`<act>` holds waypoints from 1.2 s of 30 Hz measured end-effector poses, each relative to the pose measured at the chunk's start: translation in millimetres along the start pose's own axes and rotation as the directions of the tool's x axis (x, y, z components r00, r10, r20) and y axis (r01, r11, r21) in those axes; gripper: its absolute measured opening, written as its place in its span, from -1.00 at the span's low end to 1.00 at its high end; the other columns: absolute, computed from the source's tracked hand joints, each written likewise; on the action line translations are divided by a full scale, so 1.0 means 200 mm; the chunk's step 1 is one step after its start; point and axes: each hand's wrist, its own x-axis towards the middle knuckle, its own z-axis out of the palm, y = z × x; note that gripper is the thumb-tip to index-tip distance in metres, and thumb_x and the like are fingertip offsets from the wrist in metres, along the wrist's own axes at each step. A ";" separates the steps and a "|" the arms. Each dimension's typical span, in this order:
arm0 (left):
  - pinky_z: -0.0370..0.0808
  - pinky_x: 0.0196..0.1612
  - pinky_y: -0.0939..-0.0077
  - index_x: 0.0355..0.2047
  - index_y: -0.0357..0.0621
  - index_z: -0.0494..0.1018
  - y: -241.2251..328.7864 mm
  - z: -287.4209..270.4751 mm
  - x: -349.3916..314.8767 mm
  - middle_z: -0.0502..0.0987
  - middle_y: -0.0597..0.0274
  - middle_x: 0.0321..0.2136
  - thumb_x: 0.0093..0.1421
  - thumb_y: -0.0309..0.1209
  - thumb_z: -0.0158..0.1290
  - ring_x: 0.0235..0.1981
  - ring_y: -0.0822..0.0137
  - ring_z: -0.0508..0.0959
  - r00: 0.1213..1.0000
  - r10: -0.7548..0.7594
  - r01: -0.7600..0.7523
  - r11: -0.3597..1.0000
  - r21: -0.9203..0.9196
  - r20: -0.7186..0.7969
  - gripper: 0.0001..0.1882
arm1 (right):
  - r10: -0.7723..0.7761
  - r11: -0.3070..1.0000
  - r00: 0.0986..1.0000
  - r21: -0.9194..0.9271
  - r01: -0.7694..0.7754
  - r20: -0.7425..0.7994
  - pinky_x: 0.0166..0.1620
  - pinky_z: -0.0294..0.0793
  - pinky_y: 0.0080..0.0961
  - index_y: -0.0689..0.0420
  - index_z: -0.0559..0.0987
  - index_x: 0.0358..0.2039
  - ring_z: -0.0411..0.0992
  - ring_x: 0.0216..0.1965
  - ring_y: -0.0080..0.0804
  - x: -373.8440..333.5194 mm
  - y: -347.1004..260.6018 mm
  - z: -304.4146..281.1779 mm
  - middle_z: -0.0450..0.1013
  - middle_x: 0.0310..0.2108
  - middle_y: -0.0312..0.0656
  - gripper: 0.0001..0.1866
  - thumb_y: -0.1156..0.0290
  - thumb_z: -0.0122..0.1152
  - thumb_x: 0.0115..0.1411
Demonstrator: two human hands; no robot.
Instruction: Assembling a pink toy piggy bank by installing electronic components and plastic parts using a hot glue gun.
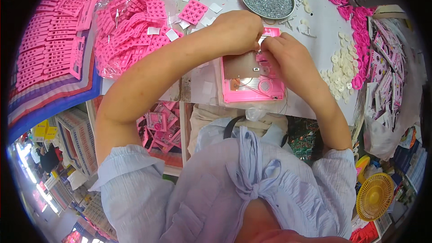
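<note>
An open pink plastic casing (254,95) lies on the worktable in front of me. A flat grey-brown board (240,68) sits over its left part, and thin wires run across the casing's lower half. At the casing's upper edge, my left hand (240,29) is closed, its fingers curled under and mostly hidden. My right hand (288,56) is bent over the casing's upper right, thumb and fingers pinched close to the left fingertips. Whatever lies between the fingers of either hand is too small or hidden to make out.
A round tray (294,5) of small grey screws stands just beyond my hands. Bagged pink keypad pieces (130,40) lie left, beside a pink square keypad (193,11). White plastic discs (339,69), pink cord bundles (360,40) and packaged items (387,63) are at right.
</note>
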 end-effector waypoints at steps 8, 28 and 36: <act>0.55 -0.27 0.13 -0.48 -0.18 0.61 -0.03 0.03 0.02 0.62 0.03 -0.51 0.08 -0.31 0.20 -0.38 -0.01 0.63 1.000 0.026 -0.026 1.000 0.003 0.016 -0.82 | 0.071 0.997 0.957 0.005 -0.073 -0.282 -0.03 0.42 -0.23 0.12 0.61 -0.36 0.35 -0.10 -0.11 -0.02 0.01 0.13 0.49 -0.23 -0.23 -0.87 0.46 0.37 0.04; 0.55 -0.21 0.05 -0.42 -0.16 0.61 -0.06 0.05 0.01 0.61 0.02 -0.45 0.17 -0.35 0.07 -0.34 -0.03 0.63 0.993 0.115 -0.117 0.989 0.095 0.033 -0.82 | -0.220 0.967 0.968 0.159 0.199 0.125 -0.08 0.54 -0.30 0.11 0.68 -0.14 0.43 -0.10 -0.14 0.03 0.14 -0.09 0.53 -0.15 -0.20 -0.67 0.47 0.33 0.02; 0.57 -0.27 0.08 -0.32 -0.20 0.58 -0.02 0.07 -0.01 0.62 0.01 -0.42 0.18 -0.37 0.06 -0.31 -0.02 0.65 0.986 0.165 -0.168 0.963 0.212 0.036 -0.82 | -0.060 0.940 0.996 -0.340 0.033 -0.070 -0.09 0.52 -0.31 0.20 0.59 -0.04 0.40 -0.02 -0.18 -0.10 -0.10 0.12 0.48 -0.14 -0.18 -0.57 0.41 0.29 0.02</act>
